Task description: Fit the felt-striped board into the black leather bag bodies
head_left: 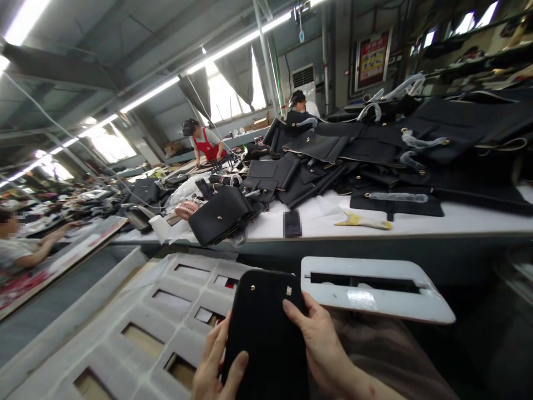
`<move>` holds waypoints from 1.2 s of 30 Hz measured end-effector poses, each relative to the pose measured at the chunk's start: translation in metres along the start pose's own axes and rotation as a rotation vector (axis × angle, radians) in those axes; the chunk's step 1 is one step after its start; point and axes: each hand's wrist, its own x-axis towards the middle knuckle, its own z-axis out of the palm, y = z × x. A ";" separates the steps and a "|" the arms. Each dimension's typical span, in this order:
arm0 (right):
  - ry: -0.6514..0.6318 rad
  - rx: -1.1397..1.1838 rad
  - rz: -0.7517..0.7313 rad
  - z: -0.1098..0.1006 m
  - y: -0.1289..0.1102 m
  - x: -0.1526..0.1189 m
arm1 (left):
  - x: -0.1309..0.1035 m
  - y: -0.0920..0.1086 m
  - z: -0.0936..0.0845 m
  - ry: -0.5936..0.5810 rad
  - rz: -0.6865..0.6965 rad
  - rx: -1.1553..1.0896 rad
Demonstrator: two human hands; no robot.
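A flat black leather piece (266,328) with rounded top corners and two small metal studs stands upright at the bottom centre. My left hand (216,364) grips its lower left edge, thumb across the front. My right hand (320,344) holds its right side, thumb pressed on the face. Behind the piece lie a white slotted template (375,291) on the right and a large white board with several rectangular cut-outs (141,322) on the left.
A long table (416,225) carries piles of black bag parts (375,150), a black bag (220,219), a dark phone (292,223) and a yellow-handled tool (362,221). Other people work at the far left (16,244) and in the background (204,141).
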 end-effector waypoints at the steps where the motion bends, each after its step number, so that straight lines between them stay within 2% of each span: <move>1: -0.025 -0.040 -0.040 0.003 0.001 0.000 | 0.007 -0.003 0.001 0.013 0.027 0.018; 4: -0.035 -0.232 -0.178 0.008 0.004 0.003 | 0.022 -0.007 -0.001 0.069 0.109 0.123; 7: -0.017 -0.389 -0.260 0.012 0.006 0.009 | 0.028 -0.001 -0.002 0.174 0.153 0.217; 11: -0.049 -0.392 -0.280 0.024 -0.004 0.018 | 0.034 0.013 0.000 0.292 0.086 0.261; 14: -0.007 -0.401 -0.294 0.033 -0.016 0.027 | 0.040 0.021 0.006 0.323 -0.066 0.138; 17: 0.045 -0.453 -0.273 0.031 -0.021 0.031 | 0.042 0.024 0.019 0.339 -0.191 -0.089; 21: 0.116 -0.510 -0.232 0.010 -0.006 0.025 | 0.037 0.018 0.041 0.395 -0.281 -0.198; 24: 0.199 -0.575 -0.316 -0.006 0.009 0.017 | 0.033 0.009 0.048 0.325 -0.307 -0.217; 27: 0.207 -0.586 -0.358 -0.011 0.015 0.013 | 0.032 0.004 0.047 0.268 -0.354 -0.292; 32: 0.221 -0.583 -0.265 0.000 0.006 0.011 | 0.037 0.009 0.043 0.325 -0.372 -0.392; 36: 0.160 -0.725 -0.413 0.019 -0.013 0.012 | 0.044 0.019 0.042 0.441 -0.369 -0.364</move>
